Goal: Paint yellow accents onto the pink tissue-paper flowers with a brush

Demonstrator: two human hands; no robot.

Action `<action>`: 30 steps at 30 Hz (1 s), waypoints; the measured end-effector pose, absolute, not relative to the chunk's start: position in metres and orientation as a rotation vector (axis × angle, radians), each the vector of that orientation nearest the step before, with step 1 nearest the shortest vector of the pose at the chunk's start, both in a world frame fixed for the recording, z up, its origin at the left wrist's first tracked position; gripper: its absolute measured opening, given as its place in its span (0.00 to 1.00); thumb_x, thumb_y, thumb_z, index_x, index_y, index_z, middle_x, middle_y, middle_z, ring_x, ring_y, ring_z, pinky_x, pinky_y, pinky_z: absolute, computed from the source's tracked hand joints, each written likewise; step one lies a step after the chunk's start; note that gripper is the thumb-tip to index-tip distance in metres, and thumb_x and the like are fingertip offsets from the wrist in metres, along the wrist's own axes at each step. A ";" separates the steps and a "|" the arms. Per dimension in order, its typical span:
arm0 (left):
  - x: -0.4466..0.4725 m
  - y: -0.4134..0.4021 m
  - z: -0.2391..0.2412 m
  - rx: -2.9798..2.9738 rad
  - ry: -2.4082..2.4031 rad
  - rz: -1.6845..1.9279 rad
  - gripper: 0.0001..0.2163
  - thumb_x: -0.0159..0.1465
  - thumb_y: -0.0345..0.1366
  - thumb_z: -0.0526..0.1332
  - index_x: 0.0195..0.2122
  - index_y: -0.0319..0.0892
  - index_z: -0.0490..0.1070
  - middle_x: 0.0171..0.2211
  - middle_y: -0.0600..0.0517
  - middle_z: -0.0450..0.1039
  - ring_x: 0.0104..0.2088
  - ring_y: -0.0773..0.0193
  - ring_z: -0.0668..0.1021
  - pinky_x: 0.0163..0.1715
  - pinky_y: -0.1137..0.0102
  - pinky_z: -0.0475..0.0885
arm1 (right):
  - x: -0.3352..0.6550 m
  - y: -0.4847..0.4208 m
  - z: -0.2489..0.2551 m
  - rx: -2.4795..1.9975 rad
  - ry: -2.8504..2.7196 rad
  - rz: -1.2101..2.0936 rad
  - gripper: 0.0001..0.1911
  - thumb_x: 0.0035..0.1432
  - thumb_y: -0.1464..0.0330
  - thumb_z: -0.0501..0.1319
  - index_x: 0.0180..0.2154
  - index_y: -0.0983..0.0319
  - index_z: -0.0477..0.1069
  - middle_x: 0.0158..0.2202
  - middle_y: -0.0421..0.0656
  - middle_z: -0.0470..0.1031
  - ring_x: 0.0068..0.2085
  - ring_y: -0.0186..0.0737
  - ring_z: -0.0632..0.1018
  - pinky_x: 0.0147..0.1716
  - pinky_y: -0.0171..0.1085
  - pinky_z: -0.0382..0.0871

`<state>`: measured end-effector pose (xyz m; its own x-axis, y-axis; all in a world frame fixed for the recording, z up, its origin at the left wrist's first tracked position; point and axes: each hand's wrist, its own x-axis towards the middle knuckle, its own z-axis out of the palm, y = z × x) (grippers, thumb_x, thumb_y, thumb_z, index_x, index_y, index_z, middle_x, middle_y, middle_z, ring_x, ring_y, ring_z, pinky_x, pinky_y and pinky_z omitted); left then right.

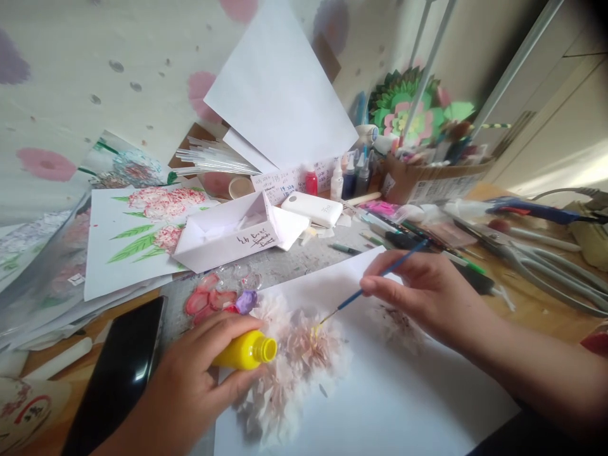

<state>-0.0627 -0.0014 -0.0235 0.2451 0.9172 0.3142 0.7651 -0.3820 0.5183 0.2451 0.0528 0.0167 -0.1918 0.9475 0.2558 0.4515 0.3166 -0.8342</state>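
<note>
My left hand (187,386) is wrapped round a small yellow paint bottle (247,350), which lies tilted with its open mouth pointing right. My right hand (422,294) pinches a thin blue-handled brush (380,278). The brush tip, yellow with paint, touches a pale pink painted flower (294,354) on a white sheet (403,392). A second, fainter flower (399,323) shows on the same sheet, partly under my right hand.
A clear palette with red and purple paint (218,297) lies by the sheet. A black phone (118,373) is at left, a folded paper box (232,234) and flower paintings (142,234) behind. Paint bottles (349,177), pens, scissors (536,259) and a cardboard box (427,177) crowd the right.
</note>
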 end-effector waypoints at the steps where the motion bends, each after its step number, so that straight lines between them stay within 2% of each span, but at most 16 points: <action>1: -0.063 -0.002 -0.023 2.255 1.573 0.849 0.12 0.60 0.48 0.67 0.44 0.57 0.74 0.38 0.57 0.79 0.36 0.62 0.81 0.42 0.72 0.75 | 0.244 0.053 0.018 -1.256 -1.795 0.814 0.16 0.54 0.54 0.67 0.24 0.58 0.76 0.18 0.38 0.75 0.19 0.33 0.71 0.19 0.33 0.63; 11: -0.064 -0.002 -0.023 2.246 1.610 0.836 0.13 0.60 0.51 0.66 0.43 0.54 0.75 0.37 0.55 0.80 0.35 0.60 0.81 0.41 0.71 0.76 | 0.244 0.058 0.017 -1.286 -1.790 0.852 0.21 0.53 0.49 0.67 0.24 0.59 0.76 0.16 0.36 0.68 0.17 0.30 0.65 0.14 0.32 0.57; 22: -0.067 -0.004 -0.027 2.276 1.656 0.822 0.15 0.60 0.54 0.65 0.44 0.55 0.74 0.38 0.55 0.80 0.37 0.59 0.82 0.45 0.70 0.76 | 0.243 0.063 0.015 -1.283 -1.804 0.863 0.22 0.51 0.48 0.68 0.22 0.59 0.76 0.17 0.38 0.73 0.19 0.32 0.71 0.17 0.32 0.64; 27: -0.067 -0.004 -0.027 2.268 1.643 0.830 0.14 0.59 0.53 0.66 0.43 0.56 0.74 0.37 0.56 0.80 0.36 0.60 0.82 0.44 0.72 0.76 | 0.242 0.064 0.014 -1.299 -1.787 0.843 0.21 0.52 0.48 0.68 0.23 0.59 0.77 0.16 0.37 0.73 0.18 0.30 0.69 0.15 0.30 0.60; 30: -0.066 -0.004 -0.026 2.253 1.663 0.833 0.15 0.59 0.54 0.65 0.42 0.54 0.75 0.37 0.54 0.81 0.36 0.58 0.82 0.44 0.70 0.76 | 0.243 0.064 0.013 -1.306 -1.798 0.860 0.22 0.51 0.48 0.67 0.23 0.59 0.77 0.17 0.37 0.75 0.19 0.32 0.72 0.18 0.31 0.65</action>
